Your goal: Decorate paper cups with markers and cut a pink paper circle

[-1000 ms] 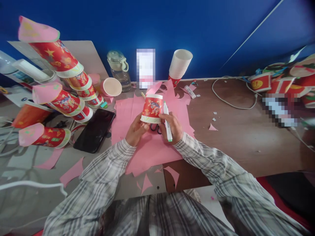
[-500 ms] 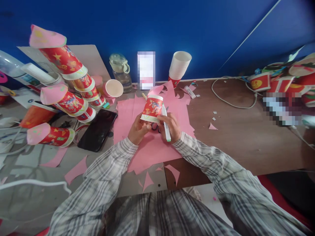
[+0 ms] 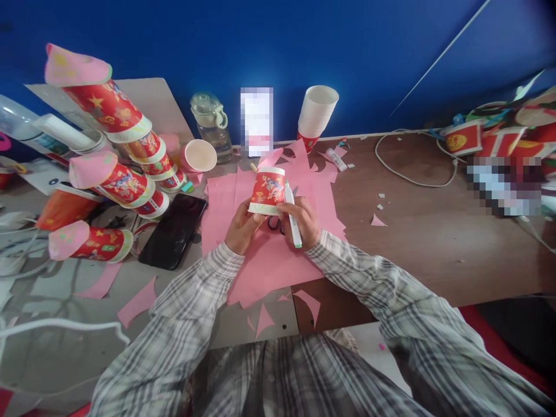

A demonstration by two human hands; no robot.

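Note:
A red patterned paper cup [image 3: 268, 189], turned rim down, is held over the pink paper sheets [image 3: 264, 266]. My left hand [image 3: 243, 230] is closed on its lower left side, thumb near the white rim. My right hand [image 3: 306, 222] is closed around a white marker [image 3: 293, 217] with a green end, and its fingertips touch the cup's right edge. Green marks show along the rim. Partly hidden beneath the hands, a pair of scissors [image 3: 274, 223] with dark handles lies on the pink paper.
Decorated cup towers with pink paper tops [image 3: 78, 66] stand at the left, beside a black phone [image 3: 172, 231]. Behind are a water bottle [image 3: 212, 127], an open cup [image 3: 198, 155] and a cup stack [image 3: 318, 116]. A glue stick [image 3: 336, 160] and cable [image 3: 412, 180] lie right.
The cup has turned slightly and sits a little more upright in my hands. Both hands keep their hold, and the view has shifted slightly.

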